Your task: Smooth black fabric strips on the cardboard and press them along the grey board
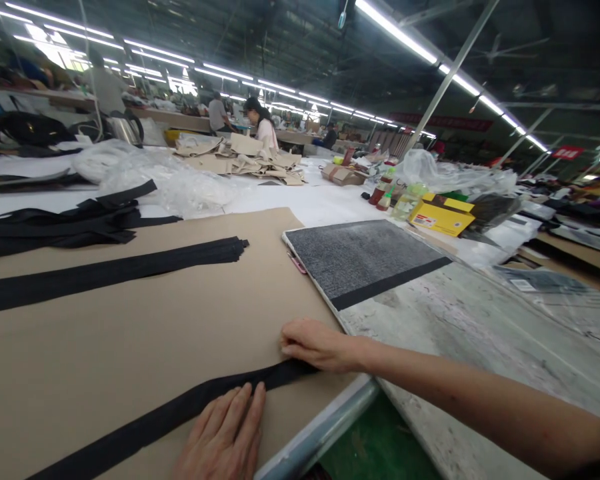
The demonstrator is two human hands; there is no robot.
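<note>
A long black fabric strip (pixel 145 423) runs slantwise across the tan sheet (pixel 145 333) in front of me. My left hand (pixel 225 433) lies with fingers stretched out, their tips on the strip's near edge. Close to the strip's right end is my right hand (pixel 315 343), its fingers curled closed and the heel of the hand covering part of the strip. What these fingers hold, if anything, is hidden. Further back on the sheet lies a flat stack of black strips (pixel 115 270), with a looser heap of black strips (pixel 60 223) behind it.
To the right, a grey textured pad (pixel 365 257) with a black border rests on a stained pale board (pixel 450 333). Bottles (pixel 381 190), a yellow box (pixel 443 215) and plastic wrap (pixel 430 173) stand beyond it. Tan cut pieces (pixel 245 157) are piled far back, near a seated person (pixel 266 130).
</note>
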